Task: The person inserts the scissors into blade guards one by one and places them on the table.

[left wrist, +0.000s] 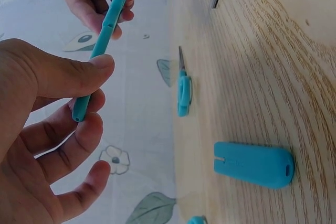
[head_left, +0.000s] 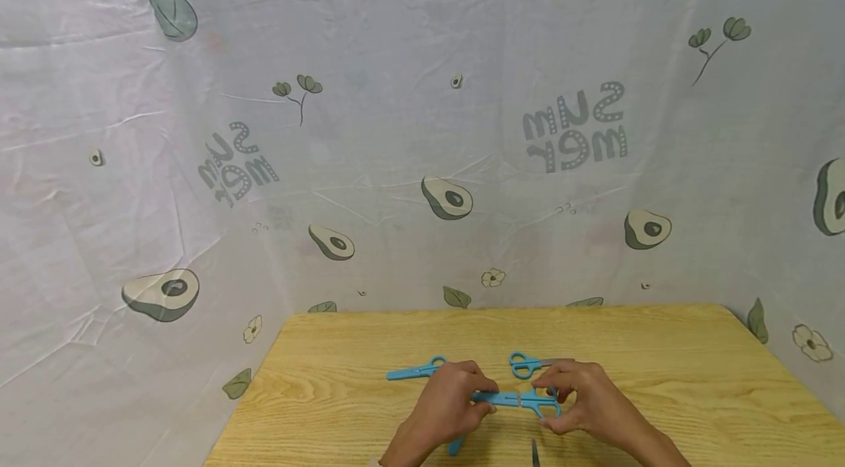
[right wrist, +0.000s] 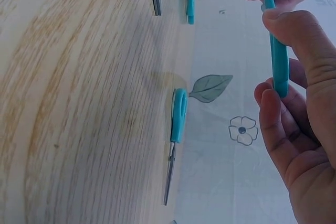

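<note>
My left hand (head_left: pixel 452 401) pinches a blue blade cover (head_left: pixel 505 399) between thumb and fingers. My right hand (head_left: pixel 587 397) holds the blue handles (head_left: pixel 543 402) of a pair of scissors by their loops. The cover sits over the blades, with a thin gap showing between its open end and the handles in the head view. Both are held above the table, roughly level. The left wrist view shows the cover's tip (left wrist: pixel 80 113) poking out past my left fingers. From the right wrist, the handles (right wrist: pixel 280 66) appear edge-on under my thumb.
Behind my hands lie scissors with bare blades (head_left: pixel 526 365) and, further left, a covered pair (head_left: pixel 412 372). A loose blue cover (left wrist: pixel 254 164) rests near my left forearm. A bare blade (head_left: pixel 535 454) points inward from the table's near side. A patterned curtain (head_left: pixel 396 247) encloses the wooden table (head_left: pixel 317 394).
</note>
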`<state>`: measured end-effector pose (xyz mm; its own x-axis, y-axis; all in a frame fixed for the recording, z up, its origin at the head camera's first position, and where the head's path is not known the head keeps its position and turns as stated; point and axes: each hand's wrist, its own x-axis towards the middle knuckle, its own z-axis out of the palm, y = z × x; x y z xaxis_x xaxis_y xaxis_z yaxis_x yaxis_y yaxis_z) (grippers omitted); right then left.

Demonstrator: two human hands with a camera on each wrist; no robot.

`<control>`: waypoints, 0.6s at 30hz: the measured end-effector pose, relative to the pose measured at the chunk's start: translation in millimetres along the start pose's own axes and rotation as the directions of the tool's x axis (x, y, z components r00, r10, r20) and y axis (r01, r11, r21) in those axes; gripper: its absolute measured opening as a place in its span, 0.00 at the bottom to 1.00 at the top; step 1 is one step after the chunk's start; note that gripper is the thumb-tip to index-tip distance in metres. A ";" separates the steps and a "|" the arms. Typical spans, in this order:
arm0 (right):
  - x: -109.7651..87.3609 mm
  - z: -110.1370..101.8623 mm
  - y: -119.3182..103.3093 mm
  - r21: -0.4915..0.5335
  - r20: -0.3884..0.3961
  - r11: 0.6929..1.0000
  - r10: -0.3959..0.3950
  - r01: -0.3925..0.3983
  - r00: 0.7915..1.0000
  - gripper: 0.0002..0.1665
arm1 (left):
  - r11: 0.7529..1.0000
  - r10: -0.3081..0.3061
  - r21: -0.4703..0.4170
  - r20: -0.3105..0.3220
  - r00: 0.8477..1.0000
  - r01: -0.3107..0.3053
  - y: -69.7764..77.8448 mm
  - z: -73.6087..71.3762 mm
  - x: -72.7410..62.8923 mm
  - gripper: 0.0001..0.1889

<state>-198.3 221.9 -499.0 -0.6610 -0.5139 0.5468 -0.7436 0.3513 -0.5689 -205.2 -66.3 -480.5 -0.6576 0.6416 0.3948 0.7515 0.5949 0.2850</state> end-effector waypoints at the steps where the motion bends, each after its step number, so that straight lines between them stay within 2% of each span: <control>1: 0.0 0.2 -0.1 -0.002 -0.003 1.000 0.000 0.000 1.000 0.23 | 1.000 0.002 0.000 -0.001 1.000 -0.002 0.0 0.2 0.0 0.11; 11: 1.7 0.4 -2.4 -0.008 0.007 1.000 0.003 -0.003 1.000 0.23 | 0.999 -0.011 0.035 -0.001 1.000 0.011 4.4 1.9 0.0 0.10; 18: 0.9 3.1 -1.6 -0.019 0.001 1.000 -0.019 0.019 1.000 0.23 | 0.999 -0.029 0.013 0.018 0.999 0.029 4.3 4.0 0.4 0.10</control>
<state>-197.5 218.4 -499.5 -0.6466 -0.5210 0.5572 -0.7579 0.3559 -0.5467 -202.4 -61.6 -482.7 -0.6803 0.6323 0.3706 0.7312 0.6198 0.2848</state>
